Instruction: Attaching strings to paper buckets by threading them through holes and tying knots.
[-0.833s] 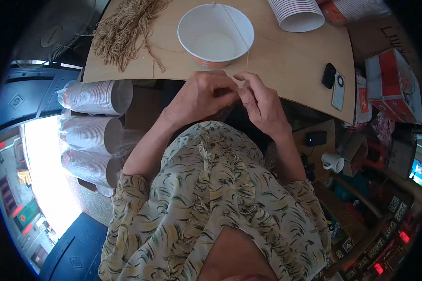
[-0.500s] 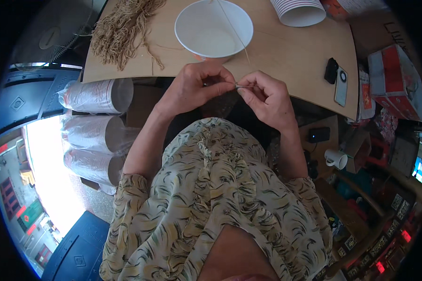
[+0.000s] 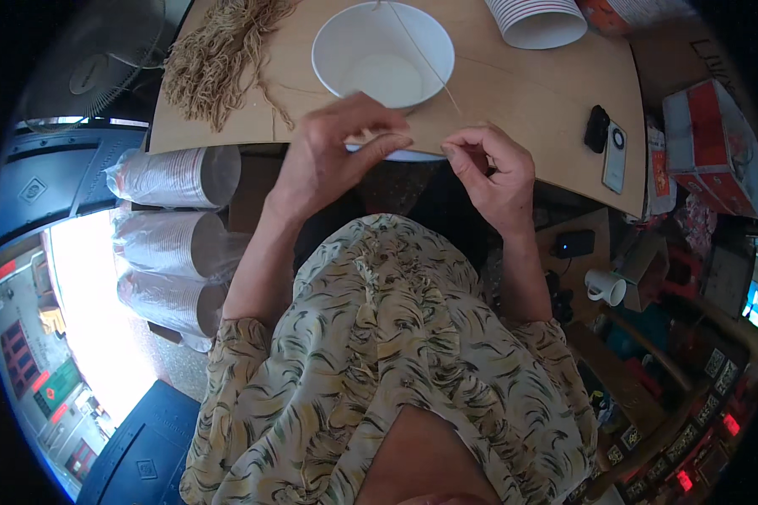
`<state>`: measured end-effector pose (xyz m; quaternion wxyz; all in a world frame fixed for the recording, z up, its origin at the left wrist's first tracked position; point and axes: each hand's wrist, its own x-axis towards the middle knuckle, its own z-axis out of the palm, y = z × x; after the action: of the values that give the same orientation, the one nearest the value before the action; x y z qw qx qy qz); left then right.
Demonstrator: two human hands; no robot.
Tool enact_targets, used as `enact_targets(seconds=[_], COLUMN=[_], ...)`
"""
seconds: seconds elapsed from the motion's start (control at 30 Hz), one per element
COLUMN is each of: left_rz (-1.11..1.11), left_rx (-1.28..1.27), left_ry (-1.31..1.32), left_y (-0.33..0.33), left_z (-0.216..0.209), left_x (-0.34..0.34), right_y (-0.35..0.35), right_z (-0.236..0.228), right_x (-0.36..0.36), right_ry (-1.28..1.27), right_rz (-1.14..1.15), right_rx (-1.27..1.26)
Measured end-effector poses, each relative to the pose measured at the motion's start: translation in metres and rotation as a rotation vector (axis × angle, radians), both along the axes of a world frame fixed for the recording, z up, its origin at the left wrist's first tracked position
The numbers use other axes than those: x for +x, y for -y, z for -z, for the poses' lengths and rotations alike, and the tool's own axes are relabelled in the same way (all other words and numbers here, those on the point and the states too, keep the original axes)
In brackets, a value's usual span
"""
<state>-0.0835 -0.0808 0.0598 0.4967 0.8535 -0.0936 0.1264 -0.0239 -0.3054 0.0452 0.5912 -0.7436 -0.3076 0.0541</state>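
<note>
Both my hands are raised at the table's near edge, a short gap between them. My left hand is partly smeared by motion; its thumb and fingertips come close together in a pinch. Thumb and forefinger of my right hand press together too. Whatever is in either pinch is too fine to make out. Just beyond them stands a large white paper bucket, with a thin tan strand lying across its mouth and ending near my right hand. A tangled hank of tan cord lies on the table to the left.
Stacked paper buckets lie at the table's far right. A phone and a small black case rest near the right edge. Plastic-wrapped bucket stacks stand at lower left. A white mug and cartons are on the right.
My hands were together, fingertips meeting on a thin strand. Now they have parted, the left shifting left and blurring, the right a little to the right.
</note>
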Motion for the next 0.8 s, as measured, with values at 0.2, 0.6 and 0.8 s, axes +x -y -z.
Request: enact_targets(seconds=[0.2, 0.6, 0.8], left_rz=[-0.257, -0.309, -0.301], left_rx=[0.544, 0.39, 0.383], left_ry=[0.213, 0.126, 0.128], left_y=[-0.014, 0.002, 0.003], left_z=[0.021, 0.021, 0.02], left_x=[0.02, 0.029, 0.029], right_y=[-0.023, -0.051, -0.054], right_z=[0.025, 0.049, 0.052], right_x=[-0.007, 0.003, 0.005], right_ry=[0.36, 0.633, 0.611], right_rz=[0.282, 0.399, 0.389], right_rx=[0.06, 0.016, 0.009])
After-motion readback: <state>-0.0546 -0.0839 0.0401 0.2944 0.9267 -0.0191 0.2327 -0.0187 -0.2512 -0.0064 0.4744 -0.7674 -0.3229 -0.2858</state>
